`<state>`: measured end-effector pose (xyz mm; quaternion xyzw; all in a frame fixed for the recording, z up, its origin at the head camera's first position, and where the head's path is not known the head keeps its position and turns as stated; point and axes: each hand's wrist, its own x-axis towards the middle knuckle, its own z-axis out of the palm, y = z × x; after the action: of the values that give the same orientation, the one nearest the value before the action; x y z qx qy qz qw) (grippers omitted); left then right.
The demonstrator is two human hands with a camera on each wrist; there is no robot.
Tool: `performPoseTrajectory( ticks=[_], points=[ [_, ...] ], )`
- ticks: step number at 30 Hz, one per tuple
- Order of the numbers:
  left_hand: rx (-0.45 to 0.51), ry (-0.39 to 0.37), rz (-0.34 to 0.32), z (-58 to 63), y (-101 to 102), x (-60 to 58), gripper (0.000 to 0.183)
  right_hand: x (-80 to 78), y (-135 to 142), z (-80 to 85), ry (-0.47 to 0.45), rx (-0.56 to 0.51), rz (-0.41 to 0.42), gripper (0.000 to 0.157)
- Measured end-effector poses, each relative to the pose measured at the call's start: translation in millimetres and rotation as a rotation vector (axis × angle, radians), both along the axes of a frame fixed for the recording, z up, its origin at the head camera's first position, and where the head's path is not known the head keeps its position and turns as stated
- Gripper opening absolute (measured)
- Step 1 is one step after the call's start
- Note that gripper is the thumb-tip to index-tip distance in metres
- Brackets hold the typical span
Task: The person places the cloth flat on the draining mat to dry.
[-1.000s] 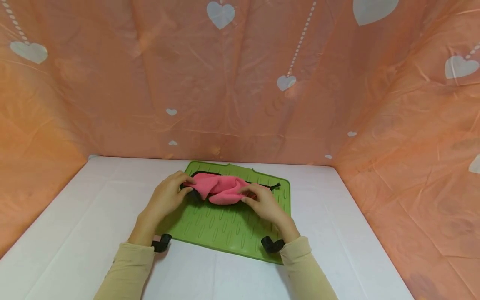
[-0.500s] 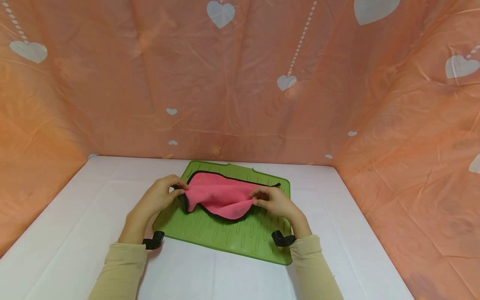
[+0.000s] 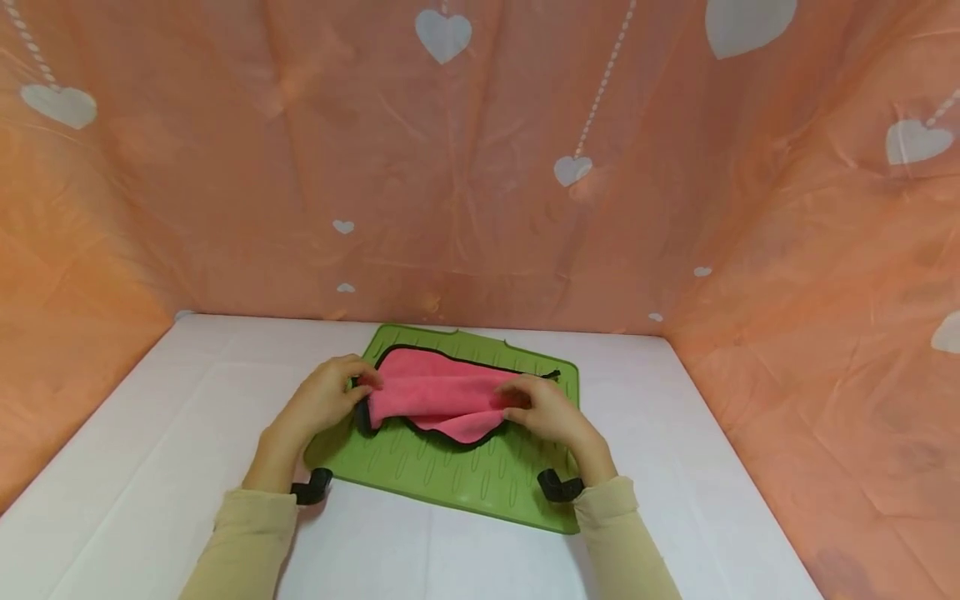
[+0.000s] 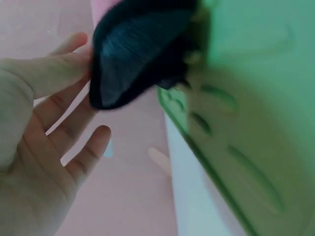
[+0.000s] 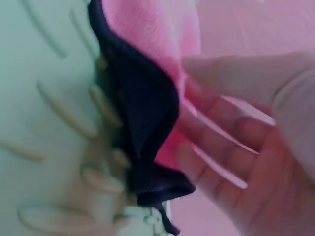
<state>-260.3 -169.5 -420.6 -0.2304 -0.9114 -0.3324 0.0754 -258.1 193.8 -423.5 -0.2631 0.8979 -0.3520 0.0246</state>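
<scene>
A pink cloth (image 3: 435, 396) with black edging lies bunched over a green ridged mat (image 3: 450, 475), a raised fold running across its middle. At its left end my left hand (image 3: 326, 400) pinches the cloth between thumb and fingertips. My right hand (image 3: 553, 414) pinches the fold near the right end. In the left wrist view the cloth's dark underside (image 4: 138, 54) curls beside the thumb, with the other fingers spread. The right wrist view shows thumb and fingers on the pink side, and a black edge (image 5: 157, 88) curling over the mat.
A white-covered table (image 3: 375, 542) bears the mat. Orange sheeting (image 3: 487, 208) with white hearts rises behind it and along both sides. A small black loop (image 3: 552, 375) sticks out from the cloth's far right corner.
The bunched cloth was spread wider as both hands moved apart. Since then its middle has been lifted into a straight crosswise fold, and the hands have come slightly closer together.
</scene>
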Motion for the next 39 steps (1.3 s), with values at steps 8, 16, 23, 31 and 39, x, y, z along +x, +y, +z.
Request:
performPoseTrajectory(
  ticks=[8,16,23,31,39],
  points=[
    [-0.091,0.111,-0.032,5.8,10.4,11.9,0.015,23.2,-21.7,-0.9,0.095,-0.042,0.034,0.019],
    [-0.181,0.137,-0.096,-0.4,11.0,24.7,0.022,33.7,-35.2,-11.9,0.175,0.141,0.127,0.02],
    [-0.305,0.157,-0.186,-3.3,3.6,29.4,0.021,31.5,-40.8,-15.5,0.138,0.242,0.188,0.027],
    [-0.4,0.137,-0.264,-8.7,-10.5,30.0,0.025,25.5,-45.2,-18.2,0.164,0.317,0.228,0.028],
    [-0.42,0.119,-0.323,-9.5,-18.1,28.5,0.029,18.5,-53.8,-16.0,0.233,0.354,0.255,0.023]
  ],
)
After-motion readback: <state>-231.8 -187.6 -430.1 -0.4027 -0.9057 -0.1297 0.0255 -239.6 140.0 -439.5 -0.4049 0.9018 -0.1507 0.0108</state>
